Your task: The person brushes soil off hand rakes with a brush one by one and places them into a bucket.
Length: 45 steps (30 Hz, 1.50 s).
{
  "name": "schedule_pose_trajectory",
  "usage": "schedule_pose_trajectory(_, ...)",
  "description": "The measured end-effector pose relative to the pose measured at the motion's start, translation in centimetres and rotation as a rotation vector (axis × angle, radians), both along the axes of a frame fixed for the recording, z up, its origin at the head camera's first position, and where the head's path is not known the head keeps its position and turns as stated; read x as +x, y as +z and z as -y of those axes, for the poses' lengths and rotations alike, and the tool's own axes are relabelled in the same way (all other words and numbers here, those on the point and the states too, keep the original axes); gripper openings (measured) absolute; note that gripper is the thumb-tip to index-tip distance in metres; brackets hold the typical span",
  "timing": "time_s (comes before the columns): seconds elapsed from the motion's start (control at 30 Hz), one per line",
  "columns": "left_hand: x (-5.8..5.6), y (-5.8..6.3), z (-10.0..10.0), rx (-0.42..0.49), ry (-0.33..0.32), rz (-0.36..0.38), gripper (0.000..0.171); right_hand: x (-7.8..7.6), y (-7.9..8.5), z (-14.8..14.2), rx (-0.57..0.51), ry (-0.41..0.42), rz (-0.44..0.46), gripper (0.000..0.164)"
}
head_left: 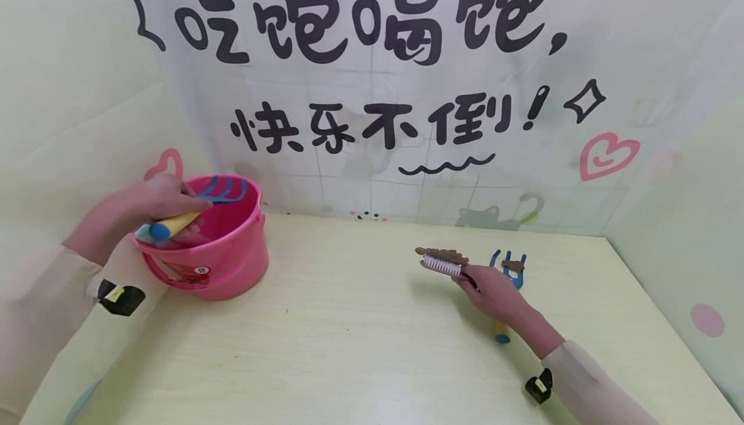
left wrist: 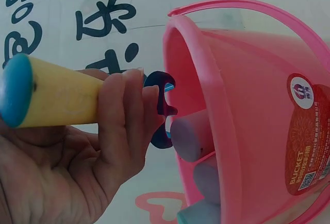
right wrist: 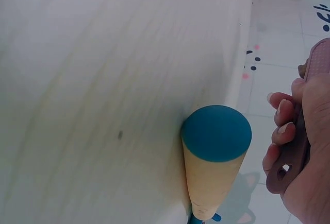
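Note:
My left hand [head_left: 163, 197] grips the yellow handle of a small hand rake [left wrist: 64, 92] with a blue end cap. In the head view its blue tines reach over the mouth of a pink bucket [head_left: 247, 263]. Several other handles [left wrist: 192, 136], with grey and pale teal ends, stick out of the bucket. My right hand [head_left: 502, 292] holds a brush [head_left: 443, 265] above the table, fingers wrapped round its brown handle [right wrist: 291, 165]. The brush has pale bristles and brown lumpy matter along one side. Beneath that hand lies a second hand rake [head_left: 516, 279], brown matter on its blue tines.
The light wood table [head_left: 349, 347] meets a white wall sheet [head_left: 372, 199] with dark lettering at the back. Side panels stand left and right [head_left: 692, 250]. The bucket's pink carrying handle [left wrist: 258, 7] arches outside its rim. A black device sits on each wrist [head_left: 121, 297].

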<state>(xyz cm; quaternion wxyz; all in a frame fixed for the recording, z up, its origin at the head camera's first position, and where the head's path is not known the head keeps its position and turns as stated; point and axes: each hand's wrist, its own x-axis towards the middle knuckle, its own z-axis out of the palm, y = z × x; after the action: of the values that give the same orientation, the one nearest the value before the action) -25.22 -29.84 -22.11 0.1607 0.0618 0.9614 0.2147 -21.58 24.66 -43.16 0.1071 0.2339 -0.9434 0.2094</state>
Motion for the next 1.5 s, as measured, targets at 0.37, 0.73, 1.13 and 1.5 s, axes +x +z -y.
schedule_pose_trajectory(0.37, -0.7, -0.4, -1.5, -0.063, 0.009, 0.067, 0.039, 0.1, -0.1, -0.1, 0.011, -0.001, 0.022, 0.011)
schedule_pose_trajectory(0.73, -1.3, -0.6, -2.1, -0.085, 0.001, 0.087, 0.038, 0.1, 0.0, 0.0, 0.000, 0.002, 0.021, 0.009)
schedule_pose_trajectory(1.13, -1.6, -0.5, -2.9, -0.140, -0.021, 0.141, 0.037, 0.2, 0.0, 0.0, 0.010, 0.003, 0.039, 0.009)
schedule_pose_trajectory(1.5, -2.6, -1.0, -4.0, -0.264, 0.004, 0.177, 0.043, 0.3, -0.2, -0.2, 0.013, 0.006, 0.026, 0.009)
